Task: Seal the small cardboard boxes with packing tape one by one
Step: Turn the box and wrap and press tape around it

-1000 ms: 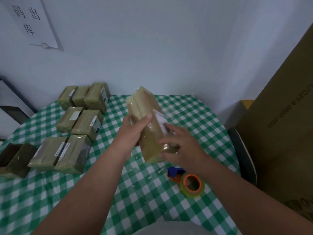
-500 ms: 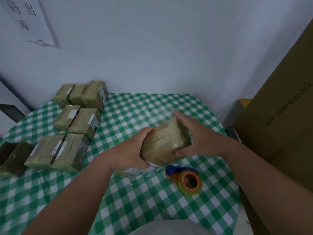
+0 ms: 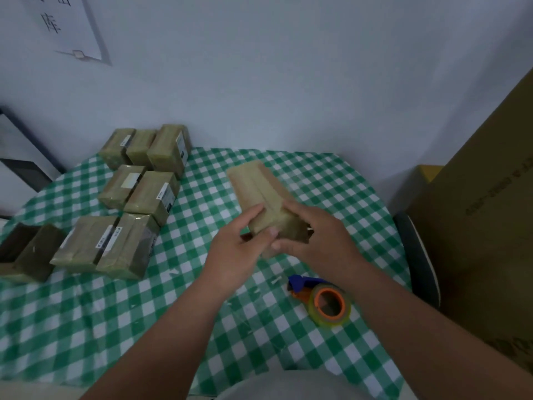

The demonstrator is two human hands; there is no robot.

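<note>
At centre frame, both hands grip the near end of a small tape-wrapped brown cardboard box [image 3: 261,199] above the green-and-white checked tablecloth [image 3: 86,319] — left hand [image 3: 240,249] from the left, right hand [image 3: 314,241] curled over its right side. Lower right lies a yellowish tape roll on an orange-and-blue dispenser [image 3: 324,301]. Sealed, white-labelled boxes [image 3: 138,194] fill the left; label writing is unreadable.

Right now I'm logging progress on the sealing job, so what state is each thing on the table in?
held box: gripped at its near end by both hands, flap seam facing up
left hand: grips the box
right hand: grips the box
tape dispenser: lying on the tablecloth, untouched
taped boxes: closed, lined up in rows at the left
dark box: standing open at the far left
</note>
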